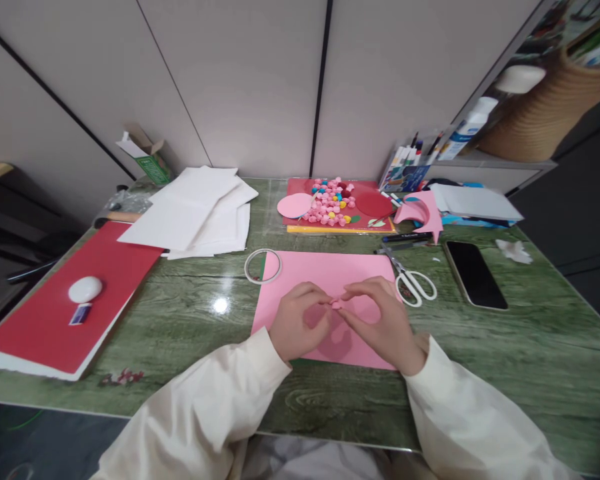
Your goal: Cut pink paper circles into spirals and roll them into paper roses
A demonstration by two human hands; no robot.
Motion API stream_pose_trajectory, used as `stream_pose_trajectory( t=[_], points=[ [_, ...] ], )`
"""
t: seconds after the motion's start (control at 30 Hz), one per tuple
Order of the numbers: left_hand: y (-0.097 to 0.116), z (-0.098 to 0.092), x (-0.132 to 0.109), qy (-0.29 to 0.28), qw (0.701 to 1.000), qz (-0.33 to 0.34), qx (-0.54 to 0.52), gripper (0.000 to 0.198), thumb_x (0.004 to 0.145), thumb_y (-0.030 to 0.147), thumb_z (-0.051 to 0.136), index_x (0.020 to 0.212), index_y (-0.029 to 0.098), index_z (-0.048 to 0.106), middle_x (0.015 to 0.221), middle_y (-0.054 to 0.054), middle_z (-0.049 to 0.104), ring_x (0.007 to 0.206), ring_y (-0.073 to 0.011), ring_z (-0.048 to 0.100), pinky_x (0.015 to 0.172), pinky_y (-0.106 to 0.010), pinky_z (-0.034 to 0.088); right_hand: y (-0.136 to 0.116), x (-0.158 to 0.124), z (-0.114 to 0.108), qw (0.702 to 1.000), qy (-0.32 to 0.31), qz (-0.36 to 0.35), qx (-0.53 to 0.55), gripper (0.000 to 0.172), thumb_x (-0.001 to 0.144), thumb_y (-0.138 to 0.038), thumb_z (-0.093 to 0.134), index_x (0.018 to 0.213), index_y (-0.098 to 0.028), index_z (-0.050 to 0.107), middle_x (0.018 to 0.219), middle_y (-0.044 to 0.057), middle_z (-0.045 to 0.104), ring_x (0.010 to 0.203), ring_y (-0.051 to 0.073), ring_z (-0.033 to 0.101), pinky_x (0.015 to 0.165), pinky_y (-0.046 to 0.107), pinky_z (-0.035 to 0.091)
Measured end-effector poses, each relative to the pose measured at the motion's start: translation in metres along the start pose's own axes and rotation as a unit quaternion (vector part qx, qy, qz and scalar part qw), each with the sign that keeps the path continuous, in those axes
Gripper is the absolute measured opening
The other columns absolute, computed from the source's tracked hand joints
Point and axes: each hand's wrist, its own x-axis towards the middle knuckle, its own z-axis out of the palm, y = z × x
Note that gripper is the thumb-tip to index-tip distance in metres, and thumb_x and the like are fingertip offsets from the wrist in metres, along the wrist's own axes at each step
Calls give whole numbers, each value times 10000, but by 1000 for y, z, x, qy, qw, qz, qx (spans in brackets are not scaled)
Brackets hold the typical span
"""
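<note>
Over a pink paper sheet (pixel 325 270), both hands meet at a small pink paper piece (pixel 336 304). The fingertips of my left hand (pixel 297 323) pinch its left side. On its other side, the thumb and fingers of my right hand (pixel 383 320) are closed on it too. Its exact shape is too small to make out. A roll of white tape (pixel 249 270) overlaps the sheet's upper left corner. White-handled scissors (pixel 411 281) lie just right of my right hand. Behind the sheet, a pile of small pink, yellow and blue pieces (pixel 325 212) rests on a red packet (pixel 300 188).
A black phone (pixel 476 275) lies at the right, near crumpled tissue (pixel 514 251). White papers (pixel 185 207) and a red sheet (pixel 35 313) with a white round object (pixel 85 289) cover the left. Pink offcuts (pixel 433 213) and pens (pixel 407 237) are at back right.
</note>
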Motion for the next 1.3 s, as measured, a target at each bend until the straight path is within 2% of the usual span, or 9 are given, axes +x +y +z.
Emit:
stream_pose_trajectory(
  t=[0.23,0.43,0.73,0.83,1.0,1.17,1.3],
  points=[
    [2,1,3,-3,998,-31,-54,115,754,245,615,805,156,668,783,-66,619,744,-150,592,703,-294,487,4,3,-2,982,-56,106,149,313,708,-293,710,966,-224,546,835,26,633,865,205,583,825,385,430],
    [1,3,2,5,995,-35,-97,113,742,251,637,797,161,677,760,-62,626,726,-148,596,688,-295,493,7,4,0,956,-74,133,251,295,690,-245,725,935,-218,564,829,17,630,809,173,597,792,340,452],
    [1,3,1,21,995,-10,-100,80,726,221,644,773,160,668,742,-59,627,712,-147,594,667,-291,489,9,2,2,934,-103,161,302,240,680,-251,730,892,-213,624,835,17,630,819,169,576,770,316,451],
    [0,5,2,2,993,-49,-107,99,748,245,621,771,157,659,749,-57,626,723,-148,586,682,-290,475,8,3,1,926,-125,180,308,200,703,-276,710,869,-200,629,827,18,626,822,165,566,769,302,442],
    [-1,6,5,-48,984,-138,-100,182,785,301,571,715,148,640,707,-40,603,700,-146,558,670,-280,442,5,8,-2,888,-182,219,360,168,808,-339,584,846,-178,612,795,20,611,751,148,562,679,271,446],
    [0,5,6,-61,984,-140,-95,177,782,296,570,701,154,638,700,-38,607,710,-153,553,675,-283,434,7,8,2,887,-167,236,360,172,782,-351,609,799,-180,605,738,2,589,701,139,553,655,264,445],
    [1,5,5,-52,985,-133,-93,186,782,316,570,715,156,640,708,-37,606,712,-151,550,684,-283,434,9,4,7,867,-167,249,398,191,777,-371,607,821,-188,576,739,2,568,701,146,556,647,272,460]
  ],
)
